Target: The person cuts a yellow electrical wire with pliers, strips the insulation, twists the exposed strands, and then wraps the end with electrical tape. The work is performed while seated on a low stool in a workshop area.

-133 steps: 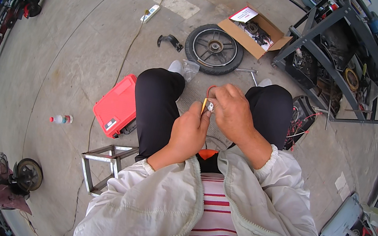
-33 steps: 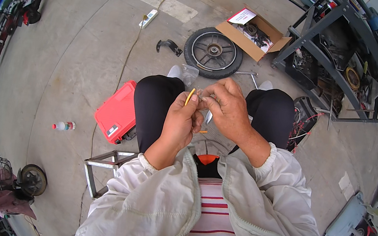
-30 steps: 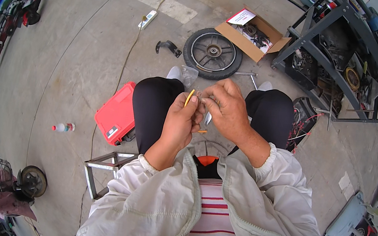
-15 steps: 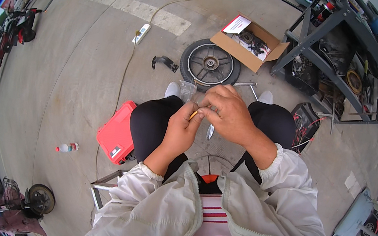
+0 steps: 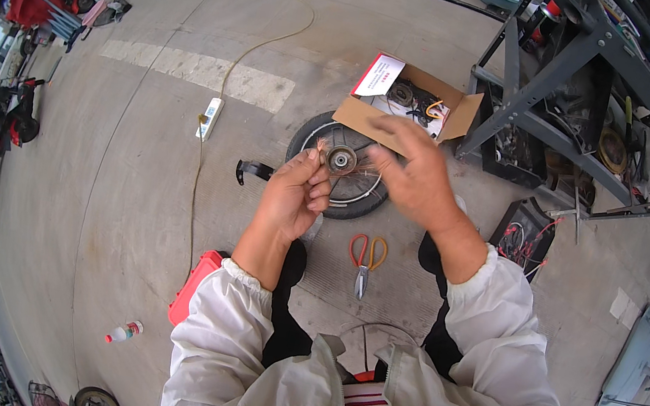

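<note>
My left hand [image 5: 299, 188] is raised over the wheel [image 5: 302, 135], its thumb and fingertips pinched together. What they hold is too fine to make out; faint coppery strands show near the fingertips. Just right of it, my right hand [image 5: 415, 179] is smeared by motion, its thumb apart from its stretched fingers, with nothing plain in it. The black-tyred wheel lies flat on the floor behind both hands, its round metal hub [image 5: 342, 159] showing between them. Scissors [image 5: 364, 266] with one red and one yellow handle lie on the floor between my legs.
Beyond the wheel stands an open cardboard box [image 5: 390, 124] of parts. A grey metal rack [image 5: 533, 92] is at the far right, a black tray of cables [image 5: 521, 236] below it. A black bracket [image 5: 253, 169], power strip [image 5: 209, 119], red case [image 5: 194, 289] and bottle [image 5: 124, 331] lie left.
My hands, together around a small yellow piece before, have moved forward and apart. The scissors are now uncovered. A yellow curved piece now shows in the box. The view has shifted.
</note>
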`<state>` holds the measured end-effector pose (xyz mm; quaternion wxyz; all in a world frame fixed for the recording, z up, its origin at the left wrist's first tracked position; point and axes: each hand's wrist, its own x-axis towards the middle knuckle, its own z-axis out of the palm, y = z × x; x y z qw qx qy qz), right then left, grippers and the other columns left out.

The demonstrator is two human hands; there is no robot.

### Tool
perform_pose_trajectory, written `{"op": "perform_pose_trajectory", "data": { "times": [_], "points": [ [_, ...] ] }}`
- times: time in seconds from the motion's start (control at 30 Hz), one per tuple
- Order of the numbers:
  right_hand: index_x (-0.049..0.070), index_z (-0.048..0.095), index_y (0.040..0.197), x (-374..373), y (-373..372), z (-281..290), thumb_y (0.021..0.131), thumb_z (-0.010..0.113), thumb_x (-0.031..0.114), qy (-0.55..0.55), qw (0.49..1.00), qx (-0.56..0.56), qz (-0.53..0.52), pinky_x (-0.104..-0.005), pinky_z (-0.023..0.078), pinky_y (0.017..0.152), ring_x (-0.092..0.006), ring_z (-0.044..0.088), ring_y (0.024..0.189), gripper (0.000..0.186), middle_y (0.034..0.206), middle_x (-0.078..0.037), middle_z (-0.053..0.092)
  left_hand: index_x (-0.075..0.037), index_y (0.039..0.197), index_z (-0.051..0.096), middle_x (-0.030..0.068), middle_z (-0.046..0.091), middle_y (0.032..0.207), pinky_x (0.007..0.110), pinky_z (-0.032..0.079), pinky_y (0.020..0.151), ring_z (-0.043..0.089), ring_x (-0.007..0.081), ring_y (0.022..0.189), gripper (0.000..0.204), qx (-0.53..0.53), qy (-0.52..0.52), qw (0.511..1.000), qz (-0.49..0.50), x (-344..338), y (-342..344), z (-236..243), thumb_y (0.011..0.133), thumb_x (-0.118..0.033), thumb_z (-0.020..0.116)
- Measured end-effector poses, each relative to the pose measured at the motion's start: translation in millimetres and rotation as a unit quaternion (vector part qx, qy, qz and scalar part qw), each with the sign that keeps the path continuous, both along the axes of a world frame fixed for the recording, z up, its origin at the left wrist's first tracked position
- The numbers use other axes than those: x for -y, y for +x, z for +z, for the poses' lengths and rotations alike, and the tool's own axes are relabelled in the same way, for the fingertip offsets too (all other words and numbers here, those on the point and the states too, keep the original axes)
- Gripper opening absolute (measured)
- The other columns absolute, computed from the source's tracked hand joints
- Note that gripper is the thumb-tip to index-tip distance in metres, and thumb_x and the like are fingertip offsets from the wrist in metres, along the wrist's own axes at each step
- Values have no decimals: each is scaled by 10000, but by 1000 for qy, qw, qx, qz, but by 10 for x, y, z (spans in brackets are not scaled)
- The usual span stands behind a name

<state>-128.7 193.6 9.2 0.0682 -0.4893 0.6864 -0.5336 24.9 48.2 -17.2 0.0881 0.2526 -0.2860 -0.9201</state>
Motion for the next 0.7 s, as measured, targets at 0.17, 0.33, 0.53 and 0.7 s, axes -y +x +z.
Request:
{"op": "perform_pose_trajectory", "data": {
  "times": [0.17, 0.33, 0.53, 0.7],
  "points": [
    [-17, 455, 1367, 302, 187, -250, 929, 617, 204, 108, 993, -21, 49, -505, 348, 1070, -398, 561, 1150, 517, 1108, -189, 663, -115, 1056, 563, -50, 382, 728, 181, 268, 459, 316, 53, 585, 165, -60, 38, 997, -12, 185, -278, -81, 1053, -266, 495],
    [-14, 513, 1236, 398, 91, -302, 968, 564, 196, 159, 985, 40, 60, -488, 484, 844, -425, 619, 998, 344, 1058, -219, 661, -119, 1076, 551, -40, 400, 739, 186, 305, 483, 325, 62, 591, 154, -83, 8, 996, 23, 312, -315, -50, 1053, -260, 494],
    [31, 642, 1023, 423, 177, -172, 984, 560, 172, 244, 954, 157, 70, -415, 492, 740, -340, 648, 817, 168, 824, -161, 658, -116, 1088, 562, -27, 433, 746, 255, 391, 587, 367, 81, 597, 144, -31, -111, 976, 187, 215, -445, -27, 1047, -246, 515],
    [61, 675, 906, 359, 60, -166, 966, 570, 252, 244, 936, 216, 130, -440, 480, 725, -350, 625, 778, 226, 807, -169, 659, -118, 1072, 557, -31, 415, 717, 255, 377, 570, 363, 81, 590, 140, -108, -53, 973, 195, 325, -379, 0, 1045, -250, 521]
  ]
}}
